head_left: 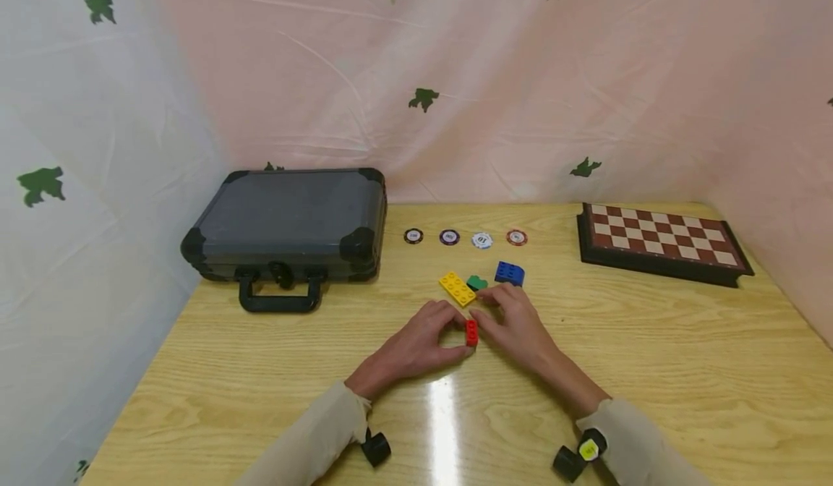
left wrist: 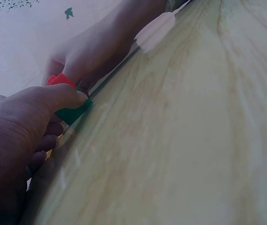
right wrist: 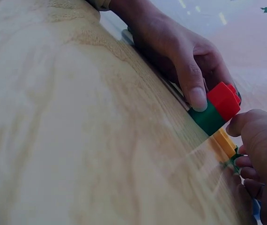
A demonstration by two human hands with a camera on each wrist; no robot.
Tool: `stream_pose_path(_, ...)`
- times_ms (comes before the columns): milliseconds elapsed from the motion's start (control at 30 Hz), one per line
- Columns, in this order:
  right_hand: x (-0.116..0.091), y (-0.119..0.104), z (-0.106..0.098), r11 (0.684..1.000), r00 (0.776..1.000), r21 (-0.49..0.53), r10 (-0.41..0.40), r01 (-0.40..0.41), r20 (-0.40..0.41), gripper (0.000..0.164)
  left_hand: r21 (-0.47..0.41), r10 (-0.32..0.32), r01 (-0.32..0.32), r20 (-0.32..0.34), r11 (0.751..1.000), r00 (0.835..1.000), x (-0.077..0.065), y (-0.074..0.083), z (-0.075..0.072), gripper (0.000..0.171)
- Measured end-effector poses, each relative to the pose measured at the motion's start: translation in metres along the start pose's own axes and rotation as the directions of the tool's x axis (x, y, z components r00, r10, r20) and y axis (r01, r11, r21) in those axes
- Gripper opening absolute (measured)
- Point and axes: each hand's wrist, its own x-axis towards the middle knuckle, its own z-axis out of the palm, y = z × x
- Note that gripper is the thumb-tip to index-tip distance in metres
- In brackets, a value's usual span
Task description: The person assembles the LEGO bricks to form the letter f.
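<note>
A red brick (head_left: 471,333) sits on top of a green brick (right wrist: 207,117), forming a small stack. My left hand (head_left: 416,341) pinches this stack between thumb and forefinger, low at the green brick, close to the tabletop. My right hand (head_left: 517,327) is at its other side, thumb tip close to the red brick and fingers reaching forward, loosely bent. Ahead of those fingertips lie a yellow brick (head_left: 458,288) and a second green brick (head_left: 477,282) beside it. A blue brick (head_left: 510,273) rests just beyond my right hand.
Four-sided grey case (head_left: 286,215) with a black handle stands at the back left. Several poker chips (head_left: 450,237) lie in a row behind the bricks. A checkered game board (head_left: 664,236) is at the back right of the wooden table (head_left: 260,399). Cloth hangs behind.
</note>
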Motion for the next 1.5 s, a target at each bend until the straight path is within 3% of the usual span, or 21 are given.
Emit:
stream_pose_path(467, 0.006, -0.002, 0.002, 0.998, 0.999, -0.05, 0.038, -0.037, 0.01, 0.038, 0.008, -0.006, 0.006, 0.003, 1.0, 1.0, 0.0, 0.001, 0.001, 0.025)
stream_pose_path(1500, 0.018, 0.0, 0.011, 0.964, 0.999, -0.264, -0.041, 0.039, -0.001, 0.046, 0.017, -0.014, 0.014, 0.01, 1.0, 1.0, 0.0, 0.002, -0.001, 0.026)
